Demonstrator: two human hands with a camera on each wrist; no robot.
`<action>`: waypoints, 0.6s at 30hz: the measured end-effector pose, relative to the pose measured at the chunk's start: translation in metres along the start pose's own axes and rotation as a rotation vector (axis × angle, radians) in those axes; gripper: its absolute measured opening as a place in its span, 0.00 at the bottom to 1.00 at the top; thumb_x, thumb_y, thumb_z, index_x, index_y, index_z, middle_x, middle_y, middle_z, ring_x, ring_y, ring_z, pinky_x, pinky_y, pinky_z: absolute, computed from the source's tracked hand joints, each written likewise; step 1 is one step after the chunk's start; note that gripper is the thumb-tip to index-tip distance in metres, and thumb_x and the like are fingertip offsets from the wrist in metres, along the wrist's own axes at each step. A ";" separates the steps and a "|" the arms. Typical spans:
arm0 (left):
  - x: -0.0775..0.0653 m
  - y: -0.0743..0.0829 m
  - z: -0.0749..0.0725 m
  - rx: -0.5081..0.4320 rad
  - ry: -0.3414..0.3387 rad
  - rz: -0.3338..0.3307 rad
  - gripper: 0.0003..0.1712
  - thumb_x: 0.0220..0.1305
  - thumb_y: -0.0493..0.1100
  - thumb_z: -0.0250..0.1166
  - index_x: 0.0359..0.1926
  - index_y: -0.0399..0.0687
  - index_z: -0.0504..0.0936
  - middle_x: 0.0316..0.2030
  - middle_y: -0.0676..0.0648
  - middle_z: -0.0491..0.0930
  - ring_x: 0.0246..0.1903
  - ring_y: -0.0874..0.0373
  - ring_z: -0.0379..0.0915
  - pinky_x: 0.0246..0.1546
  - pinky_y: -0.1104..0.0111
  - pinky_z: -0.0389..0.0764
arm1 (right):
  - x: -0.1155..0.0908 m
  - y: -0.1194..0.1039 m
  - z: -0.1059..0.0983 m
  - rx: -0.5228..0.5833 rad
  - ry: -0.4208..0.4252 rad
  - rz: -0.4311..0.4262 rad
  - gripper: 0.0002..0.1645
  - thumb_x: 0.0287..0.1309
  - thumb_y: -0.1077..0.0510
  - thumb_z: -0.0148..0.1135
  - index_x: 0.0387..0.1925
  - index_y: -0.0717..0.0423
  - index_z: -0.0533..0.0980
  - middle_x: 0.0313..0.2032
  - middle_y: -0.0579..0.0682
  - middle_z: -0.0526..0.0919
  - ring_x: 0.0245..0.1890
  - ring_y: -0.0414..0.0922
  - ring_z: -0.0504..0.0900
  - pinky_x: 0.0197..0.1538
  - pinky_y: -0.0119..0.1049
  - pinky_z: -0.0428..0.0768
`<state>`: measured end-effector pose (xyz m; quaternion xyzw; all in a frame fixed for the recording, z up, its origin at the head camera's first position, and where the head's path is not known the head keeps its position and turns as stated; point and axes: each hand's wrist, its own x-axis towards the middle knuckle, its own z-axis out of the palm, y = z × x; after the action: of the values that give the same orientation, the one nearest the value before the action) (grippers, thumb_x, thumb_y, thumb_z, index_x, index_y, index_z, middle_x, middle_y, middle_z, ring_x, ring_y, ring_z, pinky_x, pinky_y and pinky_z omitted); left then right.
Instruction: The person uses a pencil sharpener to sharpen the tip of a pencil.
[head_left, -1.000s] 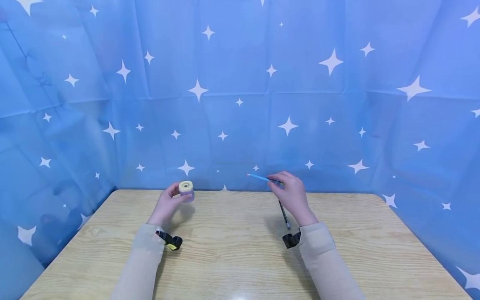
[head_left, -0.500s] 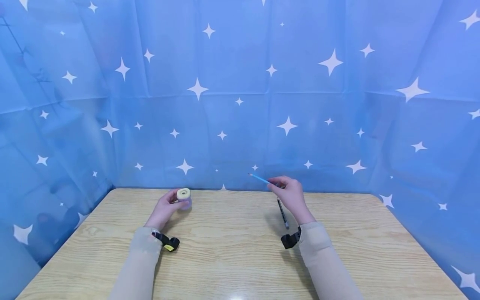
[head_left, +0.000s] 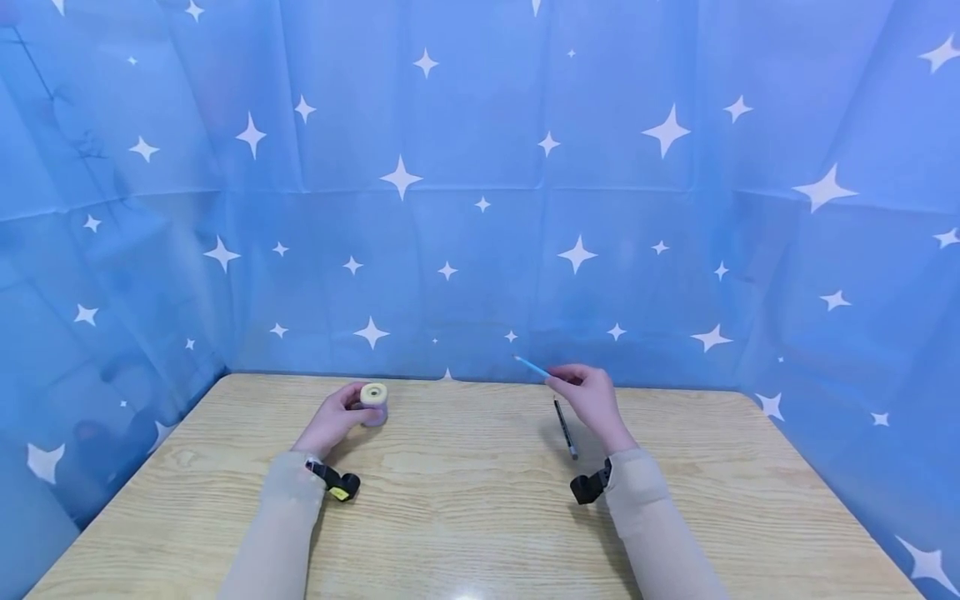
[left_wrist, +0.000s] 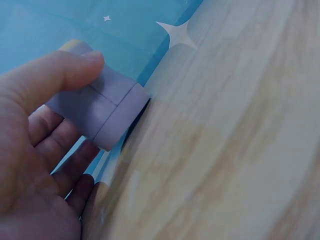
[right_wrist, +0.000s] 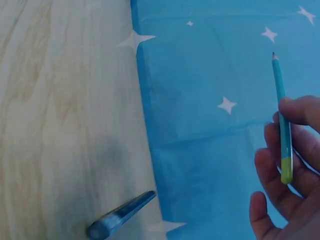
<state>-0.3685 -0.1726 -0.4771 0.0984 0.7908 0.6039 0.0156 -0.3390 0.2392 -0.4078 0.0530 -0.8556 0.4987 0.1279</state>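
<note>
On the left, my left hand grips a small lavender pencil sharpener between thumb and fingers. Its pale yellow top, with a dark hole in the middle, faces up in the head view. The sharpener is low over the table near the back edge. My right hand pinches a light blue pencil with a yellow-green end. The pencil's sharpened tip points up and leftward in the head view, toward the sharpener's side. Below the right hand, a dark pencil lies on the table.
The wooden table has rounded back corners. A blue curtain with white stars stands behind it and along both sides. Each wrist wears a small black camera, such as the right one.
The left hand has come down a little with the sharpener. My right hand has moved slightly down and to the right with the blue pencil. The dark pencil has stayed put.
</note>
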 end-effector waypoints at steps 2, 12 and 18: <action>0.000 0.000 0.000 0.003 0.001 0.003 0.32 0.57 0.40 0.71 0.62 0.38 0.71 0.55 0.39 0.75 0.56 0.45 0.69 0.61 0.52 0.64 | 0.000 0.005 -0.002 0.003 -0.001 0.014 0.17 0.61 0.55 0.64 0.48 0.60 0.82 0.38 0.54 0.83 0.39 0.55 0.78 0.39 0.41 0.74; -0.001 0.000 0.001 0.019 -0.001 0.003 0.32 0.58 0.41 0.71 0.62 0.39 0.72 0.54 0.40 0.76 0.55 0.47 0.70 0.59 0.54 0.66 | -0.001 0.021 -0.015 0.016 0.036 0.063 0.18 0.62 0.56 0.63 0.50 0.63 0.81 0.43 0.58 0.83 0.42 0.55 0.78 0.39 0.39 0.74; -0.001 0.001 0.000 0.030 -0.009 0.020 0.31 0.59 0.40 0.70 0.62 0.38 0.71 0.55 0.40 0.76 0.54 0.49 0.71 0.57 0.59 0.70 | -0.003 0.029 -0.021 -0.017 0.051 0.113 0.20 0.62 0.56 0.63 0.50 0.66 0.80 0.45 0.60 0.82 0.43 0.55 0.78 0.39 0.40 0.74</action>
<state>-0.3674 -0.1720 -0.4760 0.1094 0.7987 0.5916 0.0117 -0.3392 0.2718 -0.4235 -0.0090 -0.8581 0.4988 0.1217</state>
